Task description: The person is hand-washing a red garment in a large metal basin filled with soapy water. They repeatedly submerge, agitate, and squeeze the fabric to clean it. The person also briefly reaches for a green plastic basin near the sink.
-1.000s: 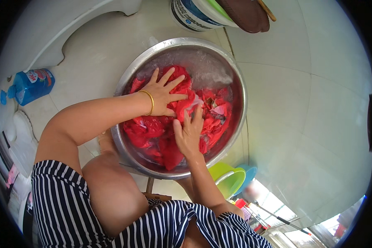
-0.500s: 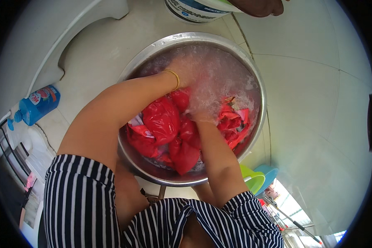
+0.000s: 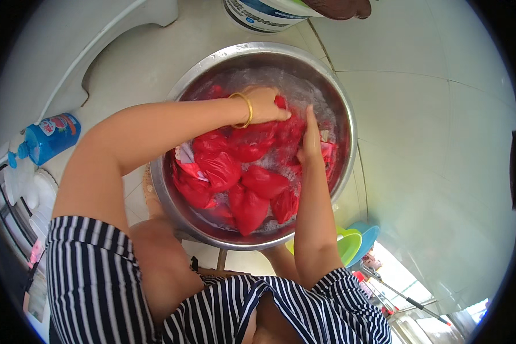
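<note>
Wet red cloth lies bunched in soapy water inside a large steel basin, puffed up into several shiny bulges. My left hand, with a gold bangle on its wrist, is at the far side of the cloth; red fabric shows between its thumb and fingers. To its right, my right hand stands edge-on with fingers stretched out, beside the red cloth near the basin's right wall. A piece with a pale pattern shows at the left of the heap.
A blue liquid bottle lies at the left by a white appliance. Beyond the basin stands a white bucket with something brown on top. Green and blue basins are at the lower right, beside a pale wall panel.
Both hands have come up out of the splashing water. My right hand has moved farther away and to the right; the red cloth is spread toward the far side.
</note>
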A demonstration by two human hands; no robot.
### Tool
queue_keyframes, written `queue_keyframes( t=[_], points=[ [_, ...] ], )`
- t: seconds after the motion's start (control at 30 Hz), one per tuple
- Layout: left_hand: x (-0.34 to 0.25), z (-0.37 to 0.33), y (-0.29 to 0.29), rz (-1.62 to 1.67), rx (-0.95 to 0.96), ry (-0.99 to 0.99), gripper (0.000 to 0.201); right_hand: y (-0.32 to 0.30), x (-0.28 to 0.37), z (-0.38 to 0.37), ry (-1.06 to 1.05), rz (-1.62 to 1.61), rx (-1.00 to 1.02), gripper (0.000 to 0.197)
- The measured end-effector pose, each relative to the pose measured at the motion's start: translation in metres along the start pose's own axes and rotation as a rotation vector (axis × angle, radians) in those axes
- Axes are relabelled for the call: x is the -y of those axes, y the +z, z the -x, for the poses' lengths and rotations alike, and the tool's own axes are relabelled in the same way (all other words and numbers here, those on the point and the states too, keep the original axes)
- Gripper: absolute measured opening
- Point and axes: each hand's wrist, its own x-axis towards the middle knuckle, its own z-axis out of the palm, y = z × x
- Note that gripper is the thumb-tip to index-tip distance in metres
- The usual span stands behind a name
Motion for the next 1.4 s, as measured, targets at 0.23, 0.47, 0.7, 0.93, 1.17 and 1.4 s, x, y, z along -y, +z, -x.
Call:
queue_keyframes(
  t=[0.23, 0.47, 0.7, 0.93, 1.17, 1.4],
  points=[
    [-0.008, 0.109, -0.021, -0.443, 0.080, 0.387, 0.048, 0.007, -0.046, 0.125, -0.572, 1.082, -0.106, 0.028],
    [0.051, 0.117, 0.010, -0.634, 0.062, 0.307, 0.078, 0.009, -0.112, 0.092, -0.840, 1.445, 0.065, 0.048],
    [0.059, 0.039, 0.030, -0.660, 0.041, 0.216, 0.075, 0.005, -0.115, 0.015, -0.628, 1.715, -0.118, 0.052],
    [0.057, -0.038, 0.030, -0.545, -0.026, 0.135, 0.046, 0.019, -0.065, -0.057, -0.337, 1.602, 0.080, 0.050],
    [0.044, -0.051, 0.021, -0.462, -0.007, 0.135, 0.046, -0.014, -0.048, -0.102, -0.184, 1.878, -0.129, 0.050],
    [-0.018, -0.001, -0.009, -0.241, 0.090, 0.043, 0.062, -0.010, -0.017, -0.018, 0.026, 0.159, -0.033, 0.059]
  ],
)
